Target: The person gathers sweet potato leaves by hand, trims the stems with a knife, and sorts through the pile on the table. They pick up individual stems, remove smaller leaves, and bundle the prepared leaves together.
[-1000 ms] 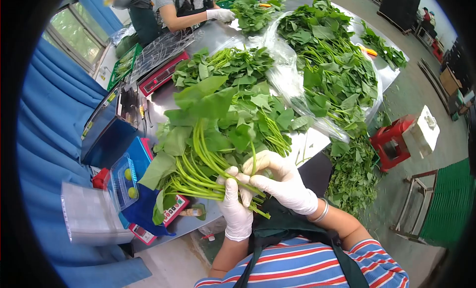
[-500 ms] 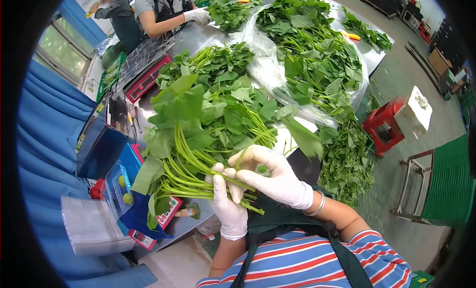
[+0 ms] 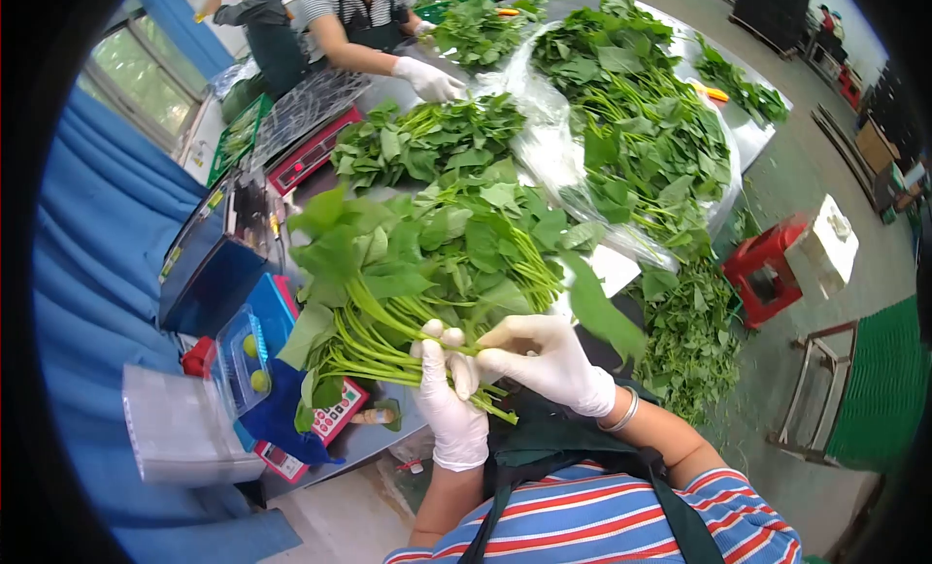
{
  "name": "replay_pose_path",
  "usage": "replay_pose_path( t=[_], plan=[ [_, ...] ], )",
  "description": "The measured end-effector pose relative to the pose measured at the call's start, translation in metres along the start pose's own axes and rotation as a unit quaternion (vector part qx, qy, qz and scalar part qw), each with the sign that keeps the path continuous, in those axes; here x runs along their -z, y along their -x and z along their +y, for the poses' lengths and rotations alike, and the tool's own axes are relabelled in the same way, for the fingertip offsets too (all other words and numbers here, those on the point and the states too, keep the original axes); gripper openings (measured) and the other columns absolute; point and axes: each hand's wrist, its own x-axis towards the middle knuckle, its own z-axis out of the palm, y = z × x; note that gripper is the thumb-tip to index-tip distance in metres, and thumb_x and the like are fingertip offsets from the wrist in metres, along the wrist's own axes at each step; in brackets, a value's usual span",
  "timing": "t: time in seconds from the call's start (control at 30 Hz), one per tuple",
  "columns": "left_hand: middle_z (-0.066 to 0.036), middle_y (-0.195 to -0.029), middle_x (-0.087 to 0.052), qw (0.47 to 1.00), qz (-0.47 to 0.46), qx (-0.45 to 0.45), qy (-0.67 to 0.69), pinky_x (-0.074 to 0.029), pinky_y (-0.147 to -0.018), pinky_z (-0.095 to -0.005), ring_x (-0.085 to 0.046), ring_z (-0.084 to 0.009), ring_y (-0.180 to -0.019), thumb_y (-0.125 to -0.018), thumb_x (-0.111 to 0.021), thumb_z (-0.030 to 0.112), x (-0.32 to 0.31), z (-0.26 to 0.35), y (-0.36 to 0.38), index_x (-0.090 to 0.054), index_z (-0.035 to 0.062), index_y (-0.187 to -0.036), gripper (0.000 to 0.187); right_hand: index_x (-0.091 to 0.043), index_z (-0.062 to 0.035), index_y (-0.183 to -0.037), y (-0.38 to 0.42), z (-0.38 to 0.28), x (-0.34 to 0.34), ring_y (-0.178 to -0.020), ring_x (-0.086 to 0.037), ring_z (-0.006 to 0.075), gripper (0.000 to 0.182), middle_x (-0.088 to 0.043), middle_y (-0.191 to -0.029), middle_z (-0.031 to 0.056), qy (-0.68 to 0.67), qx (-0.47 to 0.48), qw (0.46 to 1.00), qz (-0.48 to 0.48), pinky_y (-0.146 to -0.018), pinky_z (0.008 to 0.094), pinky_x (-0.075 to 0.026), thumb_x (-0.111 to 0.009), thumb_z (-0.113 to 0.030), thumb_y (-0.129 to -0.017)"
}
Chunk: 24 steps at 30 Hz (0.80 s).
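Note:
My left hand (image 3: 452, 414), in a white glove, is wrapped around a bunch of leafy green stems (image 3: 374, 343), which look like sweet potato greens. The leaves fan out to the upper left, and the stem ends poke out below my fingers. My right hand (image 3: 551, 365), gloved too, has thumb and forefinger pinched on a stem at the bunch's right side, touching the left fingers. A single large leaf (image 3: 600, 312) stands just above the right hand; where its stalk runs is hidden. Beyond my hands lies a pile of the same greens (image 3: 476, 239) on the table.
A larger heap of greens (image 3: 641, 108) lies on clear plastic sheeting (image 3: 549, 161). To the left are a red scale (image 3: 313, 149), a clear plastic box (image 3: 238, 365) and a pink-edged keypad device (image 3: 335, 414). A co-worker's gloved hand (image 3: 427, 79) reaches over the table. A red stool (image 3: 762, 273) stands right.
My right fingertips have closed in on the stems and sit slightly lower. The co-worker's gloved hand has moved right and nearer. The whole view has shifted slightly.

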Motion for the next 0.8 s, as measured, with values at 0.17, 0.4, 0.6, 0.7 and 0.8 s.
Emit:
replay_pose_path(
  t=[0.17,0.4,0.6,0.7,0.8],
  plan=[
    [-0.009,-0.088,-0.063,0.999,-0.016,-0.046,0.005,-0.028,-0.039,-0.0177,-0.035,-0.0031,-0.042,-0.094,-0.048,0.018,-0.008,0.001,0.0,-0.055,0.0034,-0.109,0.022,-0.066,0.003,-0.095,0.002,0.019,-0.015,-0.067,-0.059,0.0067,0.017,-0.066,-0.079,0.0056,-0.057,0.089,0.987,0.12,-0.059,0.0197,-0.047,-0.065,-0.001,-0.079],
    [-0.002,-0.086,-0.061,0.992,0.092,-0.054,0.071,-0.026,-0.038,-0.0174,-0.032,-0.0011,-0.042,-0.096,-0.046,0.023,-0.012,0.022,-0.009,-0.054,0.0062,-0.107,0.022,-0.061,-0.0001,-0.071,0.002,0.013,0.0,-0.052,-0.055,0.009,0.013,-0.062,-0.068,0.0064,-0.164,0.145,0.919,0.328,-0.049,0.0212,-0.043,-0.056,-0.003,-0.083],
    [-0.011,-0.09,-0.066,0.989,0.02,-0.092,-0.116,-0.028,-0.04,-0.0162,-0.036,-0.0016,-0.045,-0.09,-0.052,0.008,-0.004,0.015,-0.008,-0.06,0.0023,-0.1,0.014,-0.054,-0.0038,-0.115,-0.015,-0.002,0.064,-0.062,-0.054,0.0074,0.037,-0.063,-0.093,0.0074,-0.353,0.146,0.884,0.269,-0.055,0.0199,-0.045,-0.048,-0.034,-0.094],
    [-0.009,-0.088,-0.067,0.985,0.024,-0.076,-0.155,-0.03,-0.042,-0.0155,-0.041,-0.0005,-0.049,-0.086,-0.056,0.001,-0.011,0.001,-0.006,-0.062,0.0007,-0.101,0.016,-0.059,-0.0024,-0.112,-0.005,-0.007,0.026,-0.064,-0.056,0.007,0.034,-0.065,-0.092,0.0081,0.003,0.093,0.991,0.1,-0.057,0.018,-0.045,-0.062,-0.022,-0.085],
    [-0.012,-0.091,-0.066,0.97,0.033,-0.1,-0.221,-0.029,-0.041,-0.0161,-0.038,-0.0011,-0.046,-0.087,-0.056,0.004,-0.006,-0.008,-0.004,-0.06,-0.0011,-0.101,0.016,-0.063,-0.0038,-0.106,-0.004,-0.014,0.003,-0.06,-0.053,0.0067,0.032,-0.065,-0.087,0.005,0.22,0.088,0.969,0.062,-0.054,0.0193,-0.044,-0.071,-0.012,-0.076]
  ],
)
